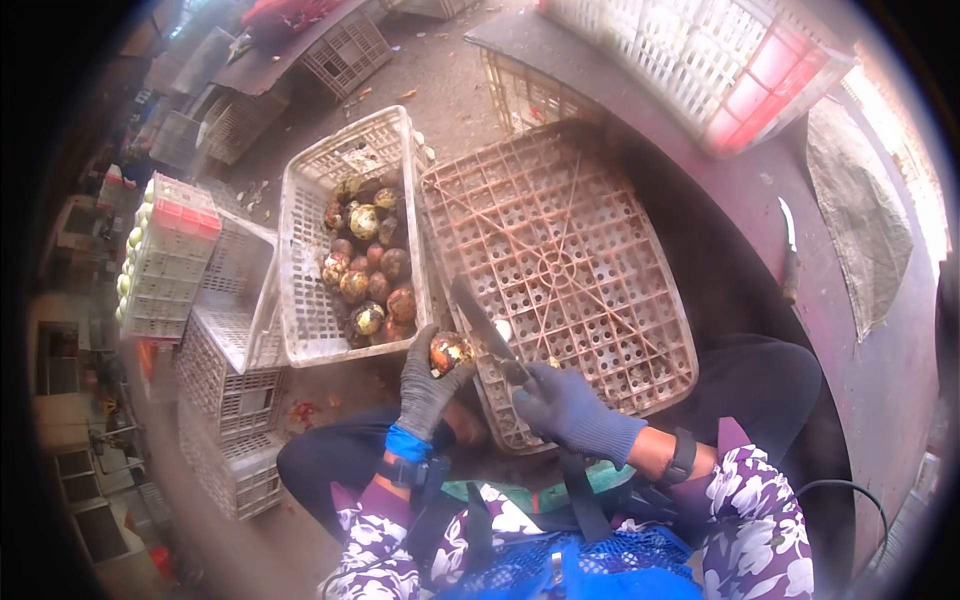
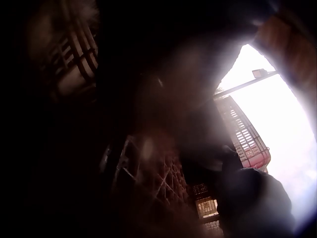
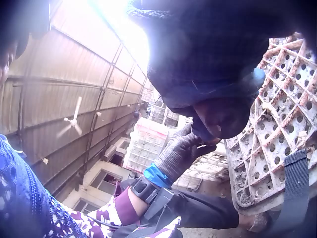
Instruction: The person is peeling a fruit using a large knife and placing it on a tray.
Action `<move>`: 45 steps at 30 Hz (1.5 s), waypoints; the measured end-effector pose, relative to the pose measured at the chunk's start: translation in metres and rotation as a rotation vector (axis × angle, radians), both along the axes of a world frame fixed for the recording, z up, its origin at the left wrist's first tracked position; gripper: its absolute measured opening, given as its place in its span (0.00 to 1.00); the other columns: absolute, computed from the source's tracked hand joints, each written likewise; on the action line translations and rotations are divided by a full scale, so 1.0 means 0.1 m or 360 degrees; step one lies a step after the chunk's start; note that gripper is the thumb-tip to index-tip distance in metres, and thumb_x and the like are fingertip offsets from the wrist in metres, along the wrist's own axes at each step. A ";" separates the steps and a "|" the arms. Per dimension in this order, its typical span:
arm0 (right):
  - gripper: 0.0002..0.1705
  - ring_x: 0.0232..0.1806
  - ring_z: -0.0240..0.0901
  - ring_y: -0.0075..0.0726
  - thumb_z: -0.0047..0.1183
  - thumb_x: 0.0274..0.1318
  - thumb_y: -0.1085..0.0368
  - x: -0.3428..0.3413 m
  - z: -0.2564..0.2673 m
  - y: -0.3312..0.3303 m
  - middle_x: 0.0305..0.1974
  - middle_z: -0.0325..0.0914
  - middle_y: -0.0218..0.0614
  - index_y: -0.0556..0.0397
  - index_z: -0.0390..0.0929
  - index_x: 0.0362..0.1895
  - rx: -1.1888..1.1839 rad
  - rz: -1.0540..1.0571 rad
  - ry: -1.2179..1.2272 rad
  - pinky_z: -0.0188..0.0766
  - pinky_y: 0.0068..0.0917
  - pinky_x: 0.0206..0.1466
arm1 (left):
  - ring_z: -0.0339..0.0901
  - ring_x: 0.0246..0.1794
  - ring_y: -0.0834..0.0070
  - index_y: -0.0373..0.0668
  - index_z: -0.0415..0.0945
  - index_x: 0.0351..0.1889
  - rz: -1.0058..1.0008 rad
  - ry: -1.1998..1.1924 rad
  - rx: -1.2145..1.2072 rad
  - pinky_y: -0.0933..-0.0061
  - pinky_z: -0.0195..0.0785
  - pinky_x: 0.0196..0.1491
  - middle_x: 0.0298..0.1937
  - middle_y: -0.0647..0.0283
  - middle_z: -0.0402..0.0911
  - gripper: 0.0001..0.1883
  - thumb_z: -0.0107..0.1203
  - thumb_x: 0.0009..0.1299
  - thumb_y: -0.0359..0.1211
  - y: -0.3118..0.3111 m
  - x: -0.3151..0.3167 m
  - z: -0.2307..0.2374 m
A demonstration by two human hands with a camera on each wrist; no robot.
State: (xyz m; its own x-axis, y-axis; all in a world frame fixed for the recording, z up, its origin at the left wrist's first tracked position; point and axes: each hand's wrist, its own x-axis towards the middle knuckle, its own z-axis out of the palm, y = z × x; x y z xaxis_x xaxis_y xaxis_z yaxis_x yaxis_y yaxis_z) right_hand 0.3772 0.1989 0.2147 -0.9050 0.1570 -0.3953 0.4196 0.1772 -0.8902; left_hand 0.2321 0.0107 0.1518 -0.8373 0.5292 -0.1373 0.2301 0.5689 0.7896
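My gloved left hand (image 1: 428,392), a blue band at its wrist, grips a round brown-and-yellow vegetable (image 1: 452,352) near the upturned crate's left edge. In my gloved right hand (image 1: 580,408) is a knife (image 1: 484,322), its broad dark blade slanting up and left, close beside the vegetable. In the right wrist view, the right glove (image 3: 208,59) looms dark and hides the knife, with the left glove (image 3: 176,154) beyond it. The left wrist view is mostly dark and hides the left hand's hold. A small white piece (image 1: 503,329) lies beside the blade.
An upturned crate (image 1: 600,230) with a dirty grid bottom lies before me. Left of it stands a white crate (image 1: 290,250) of similar vegetables. Stacked crates (image 1: 230,400) are farther left. A second knife (image 1: 790,250) and a cloth (image 1: 855,215) lie on the right-hand surface.
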 end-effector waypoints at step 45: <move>0.16 0.38 0.73 0.63 0.50 0.55 0.58 -0.01 0.11 0.07 0.31 0.75 0.58 0.61 0.70 0.35 0.0272 0.0279 0.0094 0.69 0.49 0.43 | 0.65 0.60 0.51 0.32 0.58 0.65 -0.0243 0.0496 -0.0295 0.59 0.60 0.63 0.58 0.44 0.67 0.44 0.68 0.50 0.32 0.24 0.10 0.16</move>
State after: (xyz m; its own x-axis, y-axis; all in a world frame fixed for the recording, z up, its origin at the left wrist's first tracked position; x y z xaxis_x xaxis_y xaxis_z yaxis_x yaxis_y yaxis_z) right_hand 0.3762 0.2062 0.2259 -0.9450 0.0554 -0.3224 0.3175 0.3928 -0.8631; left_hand 0.2425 0.0343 0.1675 -0.7676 0.6409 0.0062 0.5356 0.6360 0.5556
